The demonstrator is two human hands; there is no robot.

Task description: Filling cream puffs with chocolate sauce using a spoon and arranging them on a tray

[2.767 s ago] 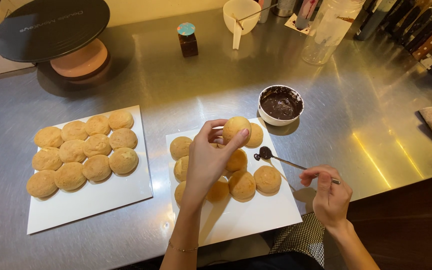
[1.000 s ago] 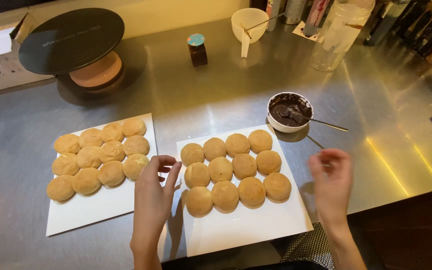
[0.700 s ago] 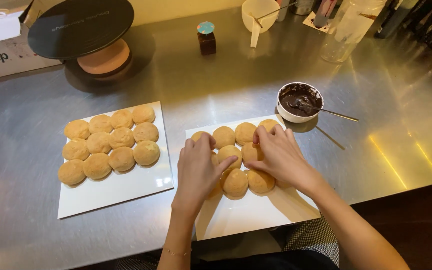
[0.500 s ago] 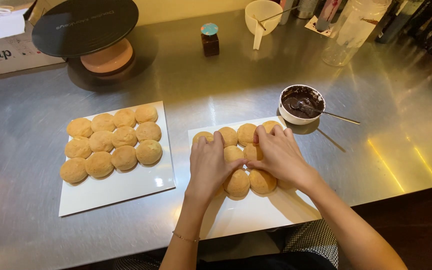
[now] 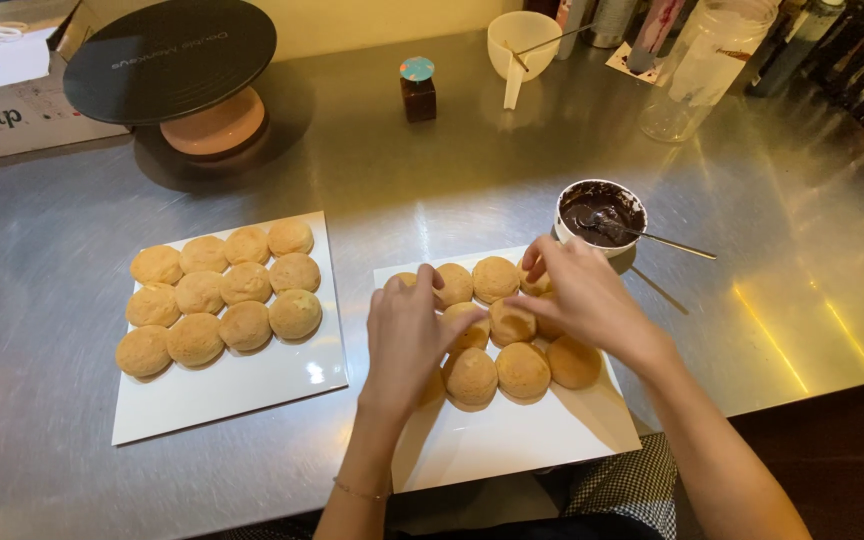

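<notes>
The round buns [image 5: 497, 340] lie close together on the right white plate [image 5: 512, 450], near its far end. The left hand [image 5: 407, 340] and the right hand [image 5: 582, 295] rest on them with loosely spread fingers, pressing, not clearly pinching any. The chocolate bowl [image 5: 600, 215] with its spoon [image 5: 667, 240] is just beside; I think a careless wrist could knock it.

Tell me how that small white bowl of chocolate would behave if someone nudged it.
The bowl would probably slide easily on the smooth steel counter. The spoon hanging over its rim might tip it or swing out. The dark filling looks thick, so unlikely to slosh.
</notes>
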